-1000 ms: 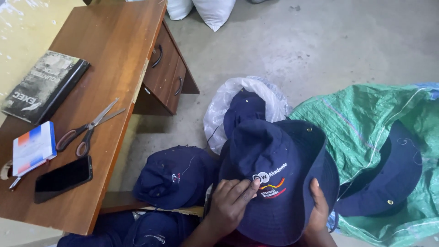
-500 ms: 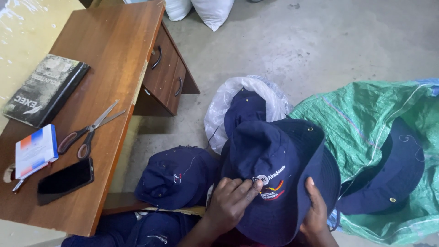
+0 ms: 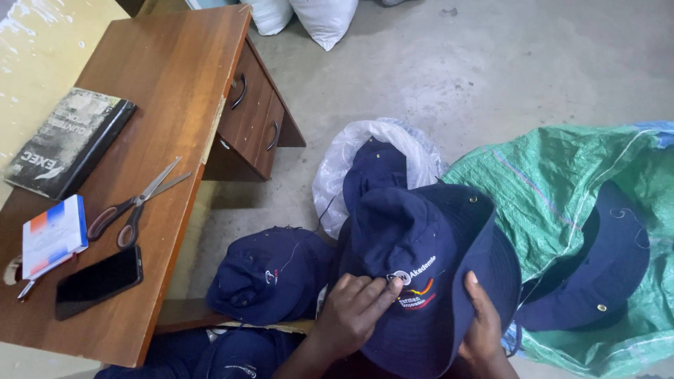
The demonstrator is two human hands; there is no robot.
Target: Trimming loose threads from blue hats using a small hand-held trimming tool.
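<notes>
Navy cloth bucket hat (image 3: pixel 421 245) is sitting low in the middle of the view, held over the person's lap, crown up and embroidered badge facing the camera. Left hand (image 3: pixel 354 312) is lying on the front of the crown, fingers (image 3: pixel 382 289) curled close together, tips pinching at the stitching beside the badge. Right hand (image 3: pixel 484 330) is gripping the brim edge from beneath, thumb stretched up along the cloth; the other fingers are hidden under the brim, so how they lie cannot be told.

Handling, as a judgement: soft, light, floppy fabric, not fragile, not slippery. It is likely folding wherever unsupported, so the brim edge and crown seams are looking like the best places to hold.

Count of navy hats in view: five at least.
- the one in hand
- one on the floor at left (image 3: pixel 270 274)
- one in the white plastic bag (image 3: pixel 344 165), poking out (image 3: pixel 375 172)
- one on the green woven sack (image 3: pixel 554 175), at right (image 3: pixel 593 270)
- one partly seen at bottom edge (image 3: pixel 235 358)

On the wooden desk (image 3: pixel 175 84): one pair of scissors (image 3: pixel 133 207), one black phone (image 3: pixel 98 281), one dark book (image 3: pixel 70 140), one small white box (image 3: pixel 53 235).
</notes>
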